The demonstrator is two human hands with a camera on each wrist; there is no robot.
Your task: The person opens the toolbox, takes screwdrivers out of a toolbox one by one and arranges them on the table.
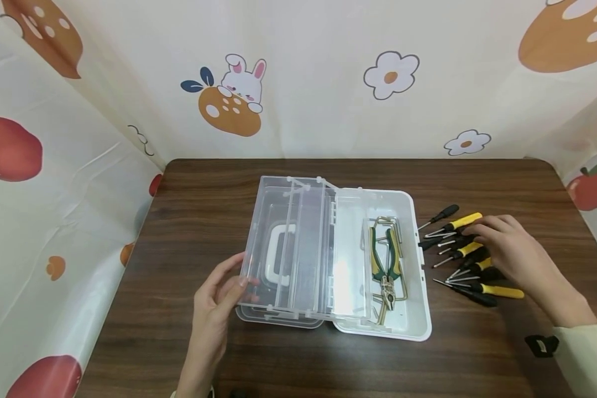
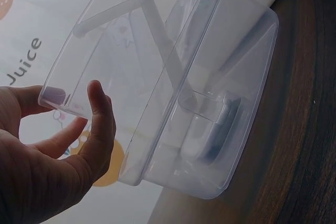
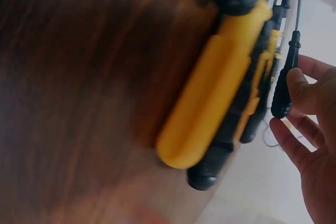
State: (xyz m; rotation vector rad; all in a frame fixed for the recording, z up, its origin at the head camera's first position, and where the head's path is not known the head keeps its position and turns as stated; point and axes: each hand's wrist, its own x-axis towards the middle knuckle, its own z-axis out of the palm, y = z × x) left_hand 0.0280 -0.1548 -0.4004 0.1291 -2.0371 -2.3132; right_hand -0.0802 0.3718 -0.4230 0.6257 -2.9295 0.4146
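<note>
An open toolbox with a white base (image 1: 348, 221) and a clear lid (image 1: 254, 316) lies on the wooden table. Its clear tray (image 1: 308, 249) is raised over the lid on folding arms. My left hand (image 1: 214, 304) holds the tray's outer edge, with fingertips showing through the plastic in the left wrist view. Inside the base are green-and-yellow pliers (image 1: 394, 271) and several brass-coloured hex keys (image 1: 382, 316). At the right, my right hand (image 1: 519, 262) is over a pile of screwdrivers; in the right wrist view it pinches a black screwdriver (image 3: 283, 87) by the handle.
Several yellow and black screwdrivers (image 1: 502, 291) lie loosely just right of the base. A small black object (image 1: 541, 346) sits near the right sleeve. Patterned curtains (image 1: 318, 110) hang behind and beside the table (image 1: 194, 215).
</note>
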